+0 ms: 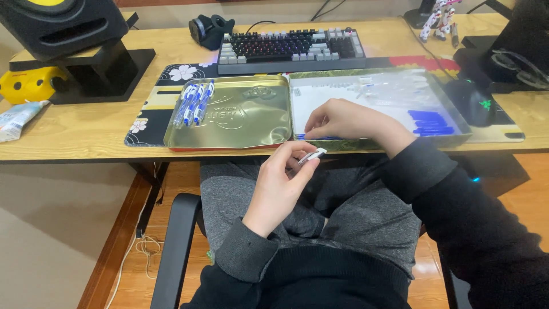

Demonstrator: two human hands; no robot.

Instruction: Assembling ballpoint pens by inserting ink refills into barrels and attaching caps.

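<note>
White pen part [311, 155] sits pinched in my left hand [280, 186] above the lap, kept ready; right hand [343, 121] pinches a blue refill [314, 137] at the tray's [463, 123] near edge.

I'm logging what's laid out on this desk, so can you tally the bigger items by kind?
Metal tin trays: 2, a gold one and one lined white
Keyboard: 1
Computer mouse: 1
Speaker: 1
Toy robot figure: 1
Total: 6

The left hand holds a pen barrel; the right hand reaches into the white tray.
</note>
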